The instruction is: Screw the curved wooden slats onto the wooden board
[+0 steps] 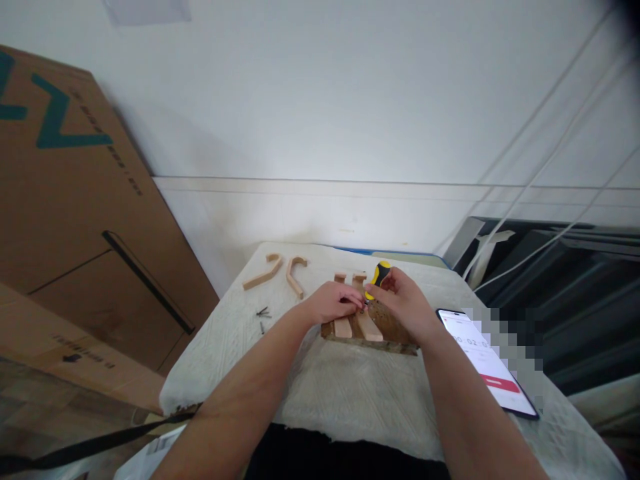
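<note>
My right hand [403,297] is closed around the handle of a yellow and black screwdriver [381,272], whose tip points down at a light wooden hook [370,328]. The fingers of my left hand [334,301] are pinched together beside that tip; whatever they hold is too small to make out. This hook and a second light wooden hook [343,327] lie side by side on a brown wooden board [397,328]. Farther left on the table are two loose wooden hooks [263,273] [295,279]. Several dark screws [263,313] lie nearer me.
A white cloth [360,400] covers the table, which stands against a white wall [320,107]. On the right lies a phone [487,363] with a lit screen. A large cardboard box [75,213] stands at left; white cables [543,163] hang at right.
</note>
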Tool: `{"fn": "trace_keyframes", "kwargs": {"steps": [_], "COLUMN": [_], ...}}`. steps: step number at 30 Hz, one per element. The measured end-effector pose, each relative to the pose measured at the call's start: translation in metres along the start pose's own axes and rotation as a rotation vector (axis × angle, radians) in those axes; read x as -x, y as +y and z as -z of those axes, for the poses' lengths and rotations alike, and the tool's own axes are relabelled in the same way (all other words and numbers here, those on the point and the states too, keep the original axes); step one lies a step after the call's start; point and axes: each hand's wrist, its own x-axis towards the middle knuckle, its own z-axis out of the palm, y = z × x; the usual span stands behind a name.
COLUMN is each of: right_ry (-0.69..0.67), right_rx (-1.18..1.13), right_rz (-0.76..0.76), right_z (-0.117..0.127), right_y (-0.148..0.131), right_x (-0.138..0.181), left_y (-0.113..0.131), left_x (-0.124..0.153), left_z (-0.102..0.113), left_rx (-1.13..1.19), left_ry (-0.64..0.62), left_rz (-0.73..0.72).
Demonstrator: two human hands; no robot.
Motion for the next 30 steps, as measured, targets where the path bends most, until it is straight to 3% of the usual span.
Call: {"fn": "trace_keyframes", "kwargs": {"steps": [7, 13, 19, 24, 30], "right_ry": [-0.093, 0.129, -0.109, 0.053, -0.09], "right_rx": [-0.103, 0.148, -0.122, 0.061, -0.096], "right_rz": [0.018, -0.065, -0.011, -0.001, 0.059], "right_z": [0.0, -0.0016, 0.0051, -0.0005, -0.0024], "right_y": [0.0003, -0.0057, -0.0056, -0.0043, -0.0049], "right_x": [-0.0005, -0.0008, 0.0007, 0.0002, -0.0003], "left_y": [-0.0003, 0.0022, 0.0053, 0.004, 0.0086], "left_x": [-0.0007, -0.0001, 0.0002, 0.0002, -0.0003], "left_z": [-0.0006, 0.0003, 0.0011, 0.0009, 0.003], "left_rx": [-0.005, 0.004, -0.055, -0.031, -0.07], "left_ry": [0.018, 0.021, 0.015, 0.022, 0.013], "left_rz": [0.039, 0.036, 0.026, 0.024, 0.015]}}
